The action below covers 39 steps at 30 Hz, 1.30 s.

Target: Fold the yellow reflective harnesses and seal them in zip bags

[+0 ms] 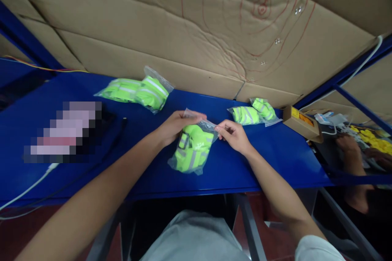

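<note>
In front of me on the blue table [232, 171] lies a clear plastic bag with a folded neon-yellow reflective vest [194, 151] inside. My left hand [176, 125] grips the bag's upper left edge, thumb laid along its top strip. At the upper right corner, my right hand [234, 134] pinches the same strip between thumb and fingers. The bag's mouth stretches between both hands; whether it is sealed I cannot tell.
Bagged vests [134, 91] lie at the back left, and more bagged vests [252, 112] at the back right beside a cardboard box [301, 124]. A blurred-out object [64, 130] and cables are on the left. Another person's hand [349, 144] works at the far right near yellow pieces [372, 140].
</note>
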Tool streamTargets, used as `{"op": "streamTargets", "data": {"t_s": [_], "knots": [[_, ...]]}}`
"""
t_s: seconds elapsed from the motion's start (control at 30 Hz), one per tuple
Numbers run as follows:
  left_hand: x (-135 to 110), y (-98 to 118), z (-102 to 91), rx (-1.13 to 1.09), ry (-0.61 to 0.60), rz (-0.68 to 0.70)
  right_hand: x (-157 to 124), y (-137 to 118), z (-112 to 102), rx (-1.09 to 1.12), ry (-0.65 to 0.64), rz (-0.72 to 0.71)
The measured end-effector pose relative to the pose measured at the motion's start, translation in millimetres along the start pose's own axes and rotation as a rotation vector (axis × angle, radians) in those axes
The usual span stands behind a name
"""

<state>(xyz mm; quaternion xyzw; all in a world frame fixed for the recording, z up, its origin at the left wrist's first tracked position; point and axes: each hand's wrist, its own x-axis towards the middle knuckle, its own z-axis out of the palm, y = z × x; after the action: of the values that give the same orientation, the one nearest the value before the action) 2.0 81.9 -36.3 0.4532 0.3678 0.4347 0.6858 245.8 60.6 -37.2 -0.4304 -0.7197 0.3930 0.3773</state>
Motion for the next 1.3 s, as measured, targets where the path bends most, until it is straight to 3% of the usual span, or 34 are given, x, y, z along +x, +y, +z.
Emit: {"op": "streamTargets", "data": {"t_s": [0.13,0.33,0.57,0.7,0.87,0.97,1.1,1.23,1.3], "knots": [[0.9,-6.5,-2.2,0.219,-0.019,0.078,1.5,3.5,1.4,-0.026,-0.003,-0.009],[2.5,-16.2,3.1,0.310,0.009,0.154,2.2,7.1,7.1,-0.100,-0.005,0.008],[4.3,-16.5,-0.8,0.431,-0.079,0.140,0.4,11.9,9.9,-0.046,-0.018,-0.014],[5.0,-19.9,-0.6,0.484,-0.039,0.211,0.2,13.1,15.4,-0.039,-0.056,-0.022],[5.0,-25.1,4.0,0.505,-0.028,0.248,-1.9,9.8,21.0,-0.073,0.041,-0.072],[3.7,-25.2,5.9,0.507,-0.034,0.237,-2.7,7.5,20.4,-0.142,0.034,-0.099],[2.2,-19.5,4.9,0.503,-0.076,0.186,-1.4,8.0,16.8,-0.199,-0.004,-0.122],[2.2,-11.7,-0.7,0.521,-0.225,0.124,-2.2,8.3,14.6,-0.295,0.032,-0.150],[3.2,-11.5,-4.2,0.565,-0.244,0.148,-3.8,6.9,14.6,-0.283,0.045,-0.132]]}}
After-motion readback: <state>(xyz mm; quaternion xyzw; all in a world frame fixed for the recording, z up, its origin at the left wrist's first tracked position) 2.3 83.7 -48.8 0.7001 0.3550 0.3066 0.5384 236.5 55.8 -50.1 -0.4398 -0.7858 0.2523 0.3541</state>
